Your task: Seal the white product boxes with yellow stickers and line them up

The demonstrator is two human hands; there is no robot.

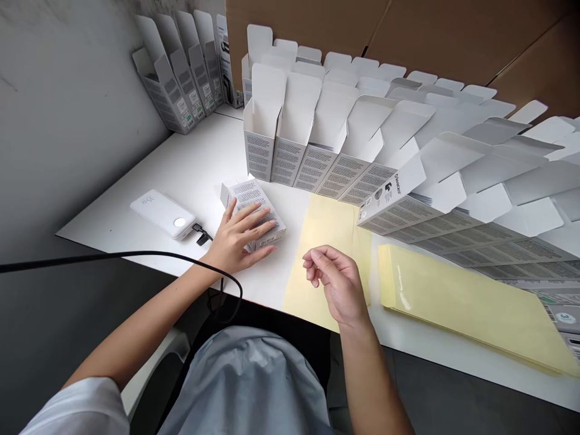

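The white tabletop (pixel 212 151) runs to a near edge that slants down from left to right, just in front of the person. Its left side narrows to a corner near the dark grey floor (pixel 149 302). A strip of white surface shows between the lying box and the standing cartons, and a wider one reaches to the far left.

The left hand (pixel 242 235) is spread, its fingers laid across a small white cardboard box with grey print (pixel 256 192), which lies on the tabletop left of centre with a flap out at its far left end. The right hand (pixel 335 278) is above a flat pale yellow paper sheet (pixel 333 220), fingers curled and thumb against the index finger; whether anything is pinched there I cannot tell.

Left of the box lies a white rounded power bank (pixel 161 211), with a black plug (pixel 202 234) beside it. A black cable (pixel 172 255) crosses over the left forearm. At the right is a stack of pale yellow paper envelopes (pixel 462 308). Rows of open-topped white cartons (pixel 290 160) fill the far right, with brown cardboard (pixel 312 30) behind them. More grey-sided cartons (pixel 170 103) stand far left by a pale wall (pixel 81 109).
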